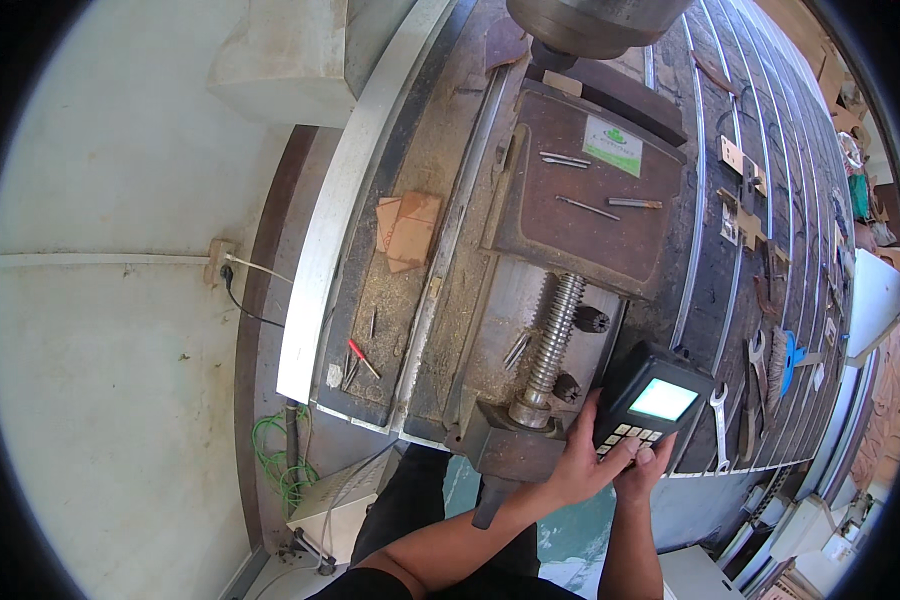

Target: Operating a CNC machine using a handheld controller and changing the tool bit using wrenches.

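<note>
A black handheld controller [633, 378] with a lit screen and pale keys is held between my two hands, beside the near end of a machine vise. My left hand [577, 463] wraps its left side, thumb over the keys. At the lower right corner, my right hand [638, 480] grips it, thumb by the keys and fingers mostly hidden underneath. Left of the controller runs the vise's threaded screw [553, 335], with several small cutters [516, 352] and dark collets [567, 387] around it. Metal bits [588, 208] lie on the brown vise body [540, 225].
A machine spindle [598, 22] hangs above the vise's far end. On the slotted table to the right are a wrench [719, 425], a brush [778, 370] and clamping pieces [745, 225]. Copper-coloured plates [410, 232] and a red-handled tool [362, 356] lie left. Green wire [275, 455] hangs below.
</note>
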A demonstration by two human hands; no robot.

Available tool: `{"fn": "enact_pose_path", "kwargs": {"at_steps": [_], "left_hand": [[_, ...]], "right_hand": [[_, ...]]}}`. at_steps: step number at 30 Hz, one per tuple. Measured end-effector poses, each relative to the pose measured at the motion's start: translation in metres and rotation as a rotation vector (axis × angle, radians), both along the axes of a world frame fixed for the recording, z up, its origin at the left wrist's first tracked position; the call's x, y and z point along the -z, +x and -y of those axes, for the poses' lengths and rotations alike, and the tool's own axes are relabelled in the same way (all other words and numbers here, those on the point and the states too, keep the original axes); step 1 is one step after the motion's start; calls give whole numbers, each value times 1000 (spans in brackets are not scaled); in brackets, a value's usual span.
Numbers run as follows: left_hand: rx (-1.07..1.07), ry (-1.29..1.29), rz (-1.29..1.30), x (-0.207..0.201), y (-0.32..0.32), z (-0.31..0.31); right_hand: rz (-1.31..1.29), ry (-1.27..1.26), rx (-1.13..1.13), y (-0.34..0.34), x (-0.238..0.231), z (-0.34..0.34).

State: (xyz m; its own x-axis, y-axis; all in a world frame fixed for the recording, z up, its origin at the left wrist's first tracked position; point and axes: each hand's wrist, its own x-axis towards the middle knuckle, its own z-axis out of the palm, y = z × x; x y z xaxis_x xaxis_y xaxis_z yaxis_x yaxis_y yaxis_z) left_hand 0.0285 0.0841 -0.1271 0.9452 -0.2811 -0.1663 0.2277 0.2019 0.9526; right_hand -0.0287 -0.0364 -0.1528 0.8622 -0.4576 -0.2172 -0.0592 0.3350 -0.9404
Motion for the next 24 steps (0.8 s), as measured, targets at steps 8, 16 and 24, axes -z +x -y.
{"fn": "enact_pose_path", "kwargs": {"at_steps": [8,16,24], "left_hand": [[18,28,-5,2,0,0],[-57,43,21,14,-13,10],[-44,-175,-192,14,-21,16]], "right_hand": [[-88,-77,11,0,1,1],[-81,-35,-6,-3,2,7],[-125,-120,15,-5,0,10]]}}
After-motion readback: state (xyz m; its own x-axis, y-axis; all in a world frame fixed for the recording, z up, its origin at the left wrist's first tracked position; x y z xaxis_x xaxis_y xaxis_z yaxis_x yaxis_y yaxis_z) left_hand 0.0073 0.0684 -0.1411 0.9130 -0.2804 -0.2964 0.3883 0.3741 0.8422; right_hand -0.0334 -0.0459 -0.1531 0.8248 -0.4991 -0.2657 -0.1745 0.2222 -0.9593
